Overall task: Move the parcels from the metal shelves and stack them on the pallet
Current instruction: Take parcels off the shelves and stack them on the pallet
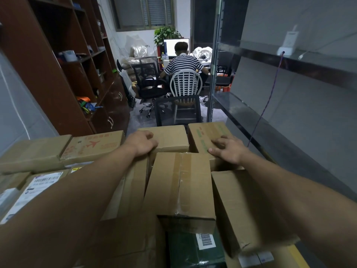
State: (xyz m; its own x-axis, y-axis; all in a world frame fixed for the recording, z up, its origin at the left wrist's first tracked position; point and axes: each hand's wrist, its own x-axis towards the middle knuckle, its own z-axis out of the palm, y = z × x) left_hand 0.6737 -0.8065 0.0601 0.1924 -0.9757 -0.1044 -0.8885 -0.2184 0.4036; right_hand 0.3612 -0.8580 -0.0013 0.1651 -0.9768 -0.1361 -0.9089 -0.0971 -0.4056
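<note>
**Shelves look bare of parcels, both hands on top of the stack**

At the upper left stood a brown bookcase, which had no part in the job. Below it, across the lower half of the frame, lay the pile of parcels. A labelled parcel sat at the lower left, then a red-printed box, all packed close and more than one layer deep. The pallet itself was hidden beneath them, so the footing of the stack could not be checked.

The left arm reached forward from the lower left, and the left hand rested on the near edge of a plain box at mid frame. Its fingers were bent, with the tips on the cardboard. The thumb was out of sight, so whether the hand gripped or only pressed could not be told. Nearer the camera, a taped box lay tilted across its neighbours.

Just right of the plain box sat a green-printed box. The right hand lay palm down on it, fingers spread and nearly straight, holding nothing.

Along the right edge ran the metal shelves. The boards in view bore no parcel, only a small white device. By that, the moving seemed mostly done, and what remained looked like squaring up the top layer, the tilted box above all
</note>
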